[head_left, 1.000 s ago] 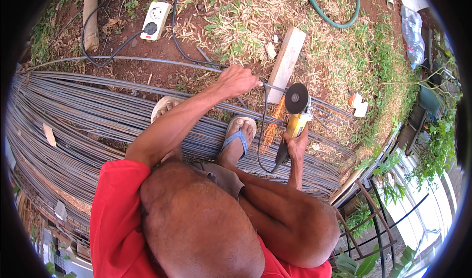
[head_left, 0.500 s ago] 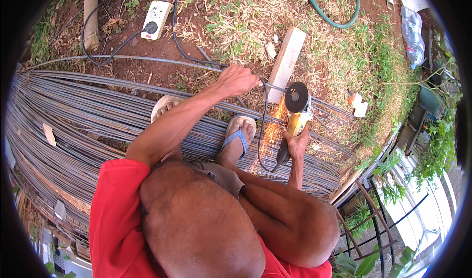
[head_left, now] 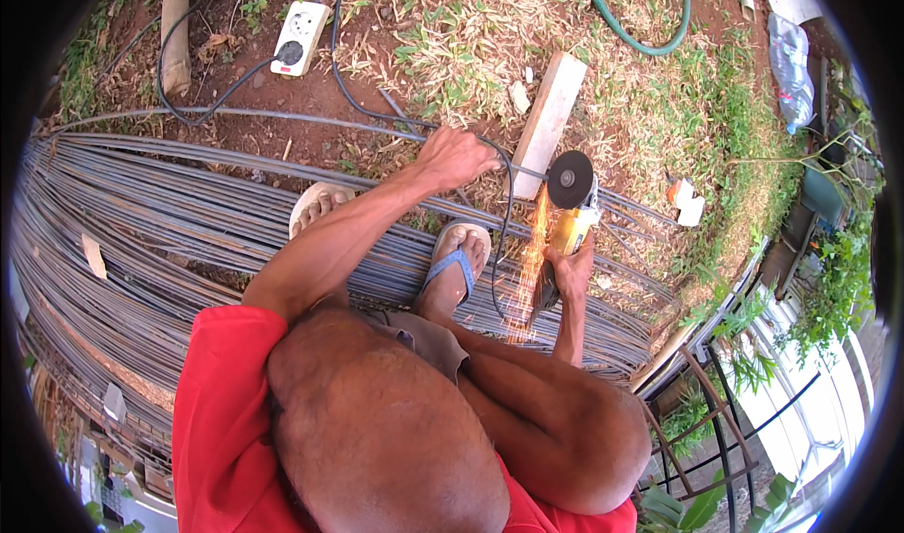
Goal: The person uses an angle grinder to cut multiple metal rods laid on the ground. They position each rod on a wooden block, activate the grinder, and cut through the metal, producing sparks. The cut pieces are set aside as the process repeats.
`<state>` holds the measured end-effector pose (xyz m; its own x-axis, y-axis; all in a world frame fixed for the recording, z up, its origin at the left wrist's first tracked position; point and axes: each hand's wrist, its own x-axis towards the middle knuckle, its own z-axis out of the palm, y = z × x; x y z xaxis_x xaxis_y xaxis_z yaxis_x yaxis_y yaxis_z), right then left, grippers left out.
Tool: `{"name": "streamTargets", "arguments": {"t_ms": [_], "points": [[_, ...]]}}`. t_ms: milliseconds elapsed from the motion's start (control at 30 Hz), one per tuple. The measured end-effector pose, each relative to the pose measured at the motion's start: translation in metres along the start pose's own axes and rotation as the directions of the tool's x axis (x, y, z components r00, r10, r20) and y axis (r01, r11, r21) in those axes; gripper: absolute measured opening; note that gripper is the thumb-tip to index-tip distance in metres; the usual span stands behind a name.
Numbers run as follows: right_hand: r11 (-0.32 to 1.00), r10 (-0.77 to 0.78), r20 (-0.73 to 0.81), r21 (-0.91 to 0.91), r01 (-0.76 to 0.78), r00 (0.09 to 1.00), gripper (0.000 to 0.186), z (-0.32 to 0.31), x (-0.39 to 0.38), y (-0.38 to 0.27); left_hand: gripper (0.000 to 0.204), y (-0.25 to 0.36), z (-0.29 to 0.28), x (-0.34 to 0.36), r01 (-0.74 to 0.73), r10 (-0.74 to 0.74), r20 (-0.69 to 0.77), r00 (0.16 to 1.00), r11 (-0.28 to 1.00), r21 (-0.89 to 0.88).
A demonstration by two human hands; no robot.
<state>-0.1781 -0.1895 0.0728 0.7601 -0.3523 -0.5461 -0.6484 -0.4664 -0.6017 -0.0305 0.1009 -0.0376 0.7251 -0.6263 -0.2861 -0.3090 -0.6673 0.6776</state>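
Nearest to us are our bare knees [head_left: 391, 429] and the bright red cloth sleeve [head_left: 226, 363] on our left arm. Below them, a pale-soled flip-flop with a blue strap [head_left: 450, 266] is on our right foot, over a wide bundle of long, thin grey metal rods [head_left: 122, 213] that fans across the ground.

Our right hand [head_left: 571, 267] is wrapped around the yellow and black angle grinder [head_left: 568, 232], which points away from us, its round dark disc [head_left: 570, 180] uppermost. A spray of orange sparks [head_left: 527, 293] streams from the disc back toward us and partly hides the grinder's rear end. A little farther out, our left hand [head_left: 459, 156] is clenched around a single slim grey metal bar [head_left: 530, 169]; the bar runs on to the disc's left edge, crossing the near end of a pale, rectangular wooden block [head_left: 556, 100]. A thin black cord [head_left: 508, 215] hangs in a loop between our hands.

Farther off, on soil and dry grass, we see a white plastic socket strip [head_left: 298, 34] with a round black plug [head_left: 289, 54] in it, a curved green hose [head_left: 650, 48] and a crumpled clear plastic bottle [head_left: 793, 81].
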Motion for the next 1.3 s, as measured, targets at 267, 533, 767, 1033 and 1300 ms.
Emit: {"name": "streamTargets", "arguments": {"t_ms": [267, 533, 767, 1033, 1300], "points": [[0.999, 0.040, 0.037, -0.036, -0.039, 0.998, 0.077, -0.001, 0.005, -0.011, 0.031, -0.004, 0.012, -0.005, 0.012, -0.013, -0.051, 0.999, 1.000, -0.018], [0.994, -0.017, -0.008, -0.107, 0.016, 1.000, 0.085, -0.001, 0.005, -0.001, 0.028, -0.003, 0.015, -0.005, -0.059, 0.059, -0.132, 0.989, 0.998, 0.006], [0.987, 0.007, 0.015, -0.163, -0.005, 1.000, 0.094, -0.007, 0.015, 0.030, 0.025, -0.003, 0.018, -0.006, -0.093, 0.091, -0.220, 0.971, 0.996, 0.001], [0.990, 0.077, 0.022, -0.121, -0.074, 0.997, 0.096, -0.005, 0.010, 0.017, 0.023, -0.004, 0.015, -0.008, -0.109, 0.109, -0.237, 0.965, 0.994, 0.015], [0.978, 0.207, 0.042, 0.022, -0.208, 0.978, 0.095, 0.001, 0.010, 0.006, 0.021, -0.007, 0.019, -0.010, -0.099, 0.098, -0.257, 0.961, 0.995, 0.010]]}}
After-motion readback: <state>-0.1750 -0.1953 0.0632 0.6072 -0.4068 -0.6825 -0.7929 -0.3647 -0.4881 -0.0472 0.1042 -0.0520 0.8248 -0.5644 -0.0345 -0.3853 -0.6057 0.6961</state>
